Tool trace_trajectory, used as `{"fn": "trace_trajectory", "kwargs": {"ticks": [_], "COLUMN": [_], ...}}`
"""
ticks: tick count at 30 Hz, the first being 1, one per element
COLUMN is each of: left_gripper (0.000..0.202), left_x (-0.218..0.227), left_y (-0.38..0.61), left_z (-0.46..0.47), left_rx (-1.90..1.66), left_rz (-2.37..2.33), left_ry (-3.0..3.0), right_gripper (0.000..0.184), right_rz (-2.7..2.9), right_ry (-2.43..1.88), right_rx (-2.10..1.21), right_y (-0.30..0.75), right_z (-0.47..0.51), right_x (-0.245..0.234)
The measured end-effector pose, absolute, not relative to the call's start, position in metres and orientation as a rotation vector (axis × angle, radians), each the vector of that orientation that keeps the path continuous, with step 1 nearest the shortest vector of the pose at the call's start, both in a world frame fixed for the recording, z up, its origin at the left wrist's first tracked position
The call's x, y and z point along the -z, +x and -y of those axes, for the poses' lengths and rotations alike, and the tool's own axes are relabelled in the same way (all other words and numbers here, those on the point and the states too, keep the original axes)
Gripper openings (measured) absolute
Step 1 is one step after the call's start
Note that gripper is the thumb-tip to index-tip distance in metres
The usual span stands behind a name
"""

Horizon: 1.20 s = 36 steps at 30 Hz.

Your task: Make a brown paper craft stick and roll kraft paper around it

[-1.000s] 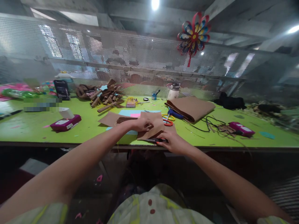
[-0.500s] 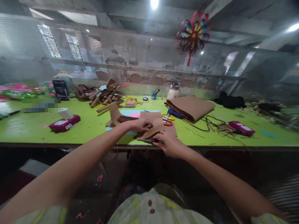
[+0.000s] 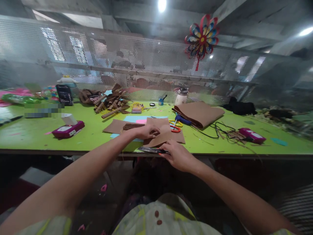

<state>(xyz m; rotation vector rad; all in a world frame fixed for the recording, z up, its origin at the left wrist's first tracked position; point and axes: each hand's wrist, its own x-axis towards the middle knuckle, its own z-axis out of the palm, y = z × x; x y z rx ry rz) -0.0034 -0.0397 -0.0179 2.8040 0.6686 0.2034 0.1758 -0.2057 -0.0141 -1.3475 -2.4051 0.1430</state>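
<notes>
Two hands work: the left hand [image 3: 148,131]'s curled fingers rest on a brown sheet [image 3: 163,133], pinch unclear; at its six o'clock, the right hand [image 3: 178,156] grips black scissors [image 3: 149,150]. Cutting looks partway: narrow strips [image 3: 132,126] lie at nine o'clock, broad paper remains.

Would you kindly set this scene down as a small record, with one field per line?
Left hand: fingers curled, resting on a brown paper sheet
Right hand: holding a slim dark-bladed tool by the sheet's near edge; exact type unclear
Surface: bright green tabletop
Farther back, right: large folded brown paper
Toward the left: purple box with a white block on top
Hanging above: red-edged, multicoloured flower ornament
</notes>
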Motion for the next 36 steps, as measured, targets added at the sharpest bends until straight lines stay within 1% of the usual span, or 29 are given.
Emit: {"fn": "trace_trajectory", "kwargs": {"ticks": [2, 5, 9, 11, 15, 18, 22, 24, 28, 30, 31, 34, 36], "left_gripper": [0.033, 0.033, 0.035, 0.033, 0.03, 0.029, 0.031, 0.03, 0.026, 0.025, 0.025, 0.025, 0.024], "left_x": [0.019, 0.017, 0.018, 0.021, 0.028, 0.033, 0.04, 0.043, 0.048, 0.048, 0.048, 0.045, 0.042], "left_y": [-0.004, -0.005, -0.006, -0.005, -0.006, -0.01, -0.012, -0.012, -0.01, -0.009, -0.008, -0.006, -0.005], "left_z": [0.039, 0.041, 0.047, 0.05, 0.056, 0.054, 0.047, 0.042, 0.039, 0.04, 0.041, 0.046, 0.05], "left_rx": [-0.182, -0.183, -0.253, -0.371, -0.586, -0.656, -0.861, -0.93, -0.996, -1.027, -1.04, -1.074, -1.103], "left_rz": [-0.677, -0.704, -0.748, -0.774, -0.784, -0.814, -0.901, -0.891, -0.886, -0.895, -0.901, -0.923, -0.934], "left_ry": [2.762, 2.722, 2.667, 2.635, 2.582, 2.48, 2.007, 1.854, 1.769, 1.737, 1.724, 1.701, 1.7], "right_gripper": [0.02, 0.024, 0.026, 0.027, 0.034, 0.034, 0.031, 0.028, 0.029, 0.03, 0.033, 0.062, 0.075], "right_rz": [2.388, 2.376, 2.162, 2.007, 1.811, 1.751, 1.738, 1.808, 2.163, 2.308, 2.362, 2.521, 2.6], "right_ry": [-1.353, -1.248, -1.183, -1.307, -1.786, -1.878, -1.855, -1.762, -1.557, -1.483, -1.451, -1.378, -1.349], "right_rx": [-0.082, -0.08, -0.034, 0.078, 0.219, 0.292, 0.379, 0.351, 0.091, 0.025, 0.011, -0.065, -0.127], "right_y": [0.174, 0.181, 0.218, 0.244, 0.29, 0.307, 0.304, 0.293, 0.256, 0.237, 0.229, 0.212, 0.207], "right_z": [0.214, 0.221, 0.203, 0.179, 0.13, 0.112, 0.109, 0.107, 0.091, 0.076, 0.068, 0.043, 0.032], "right_x": [0.01, -0.001, -0.005, 0.002, 0.029, 0.046, 0.048, 0.041, 0.019, 0.009, 0.006, 0.003, 0.006]}}
